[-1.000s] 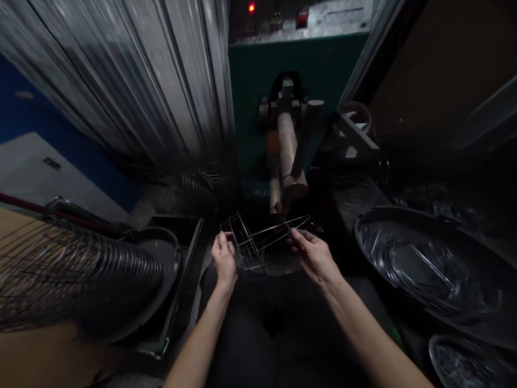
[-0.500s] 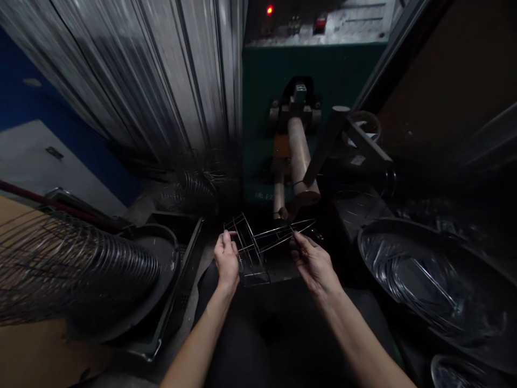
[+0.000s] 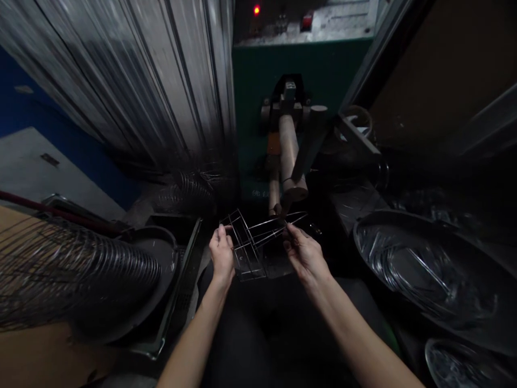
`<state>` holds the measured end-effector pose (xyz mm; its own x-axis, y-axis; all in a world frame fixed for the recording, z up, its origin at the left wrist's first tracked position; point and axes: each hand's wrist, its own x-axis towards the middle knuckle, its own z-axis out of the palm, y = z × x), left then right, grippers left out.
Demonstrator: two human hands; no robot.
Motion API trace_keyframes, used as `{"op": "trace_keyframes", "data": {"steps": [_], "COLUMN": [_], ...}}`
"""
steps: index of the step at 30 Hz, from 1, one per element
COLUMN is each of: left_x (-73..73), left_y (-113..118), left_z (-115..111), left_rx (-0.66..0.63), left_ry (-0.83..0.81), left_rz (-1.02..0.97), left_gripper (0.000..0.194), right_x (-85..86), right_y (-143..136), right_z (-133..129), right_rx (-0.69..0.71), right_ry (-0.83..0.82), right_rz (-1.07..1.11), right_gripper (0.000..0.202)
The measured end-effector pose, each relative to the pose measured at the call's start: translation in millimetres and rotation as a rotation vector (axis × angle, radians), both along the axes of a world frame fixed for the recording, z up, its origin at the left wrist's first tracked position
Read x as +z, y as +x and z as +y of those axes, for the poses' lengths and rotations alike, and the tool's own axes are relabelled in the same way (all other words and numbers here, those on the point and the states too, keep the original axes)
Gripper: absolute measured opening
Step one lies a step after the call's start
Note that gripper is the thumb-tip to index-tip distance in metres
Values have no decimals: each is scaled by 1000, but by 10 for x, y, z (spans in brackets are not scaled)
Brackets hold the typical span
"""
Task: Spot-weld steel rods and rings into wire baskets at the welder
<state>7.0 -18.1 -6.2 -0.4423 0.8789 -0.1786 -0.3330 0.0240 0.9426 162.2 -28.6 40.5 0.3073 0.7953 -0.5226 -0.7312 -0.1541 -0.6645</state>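
A thin wire frame with a crossed grid part and a longer narrow loop hangs between both hands, just below the tips of the machine's metal arms. My left hand pinches its left edge, fingers closed. My right hand is closed on the narrow loop part at the right, near the lower electrode. Whether the wire touches the electrode tips cannot be made out in the dark.
Stacked wire rings lie on a black tray at the left. A large black basin of wire pieces and a smaller bowl are at the right. The green machine body stands ahead, its red light lit.
The view has shifted a little, so the machine appears further left. Both hands still hold the wire frame, with almost the same pose between them.
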Motion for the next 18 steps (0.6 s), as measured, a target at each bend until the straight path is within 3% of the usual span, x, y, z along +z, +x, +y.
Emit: {"op": "trace_keyframes", "data": {"steps": [8, 14, 18], "left_x": [77, 2, 47], "left_y": [0, -53, -75], "left_z": [-15, 120, 139], "left_rx": [-71, -6, 2], "left_ry": [-6, 24, 31], "left_rz": [-71, -95, -84], "left_gripper": [35, 35, 34], "right_x": [-19, -229, -340], "right_y": [107, 382, 503], "right_z": [-88, -327, -383], "right_rx": [47, 8, 15], "right_ry": [31, -3, -30], "right_rz": [8, -104, -136], "right_gripper": [20, 30, 25]}}
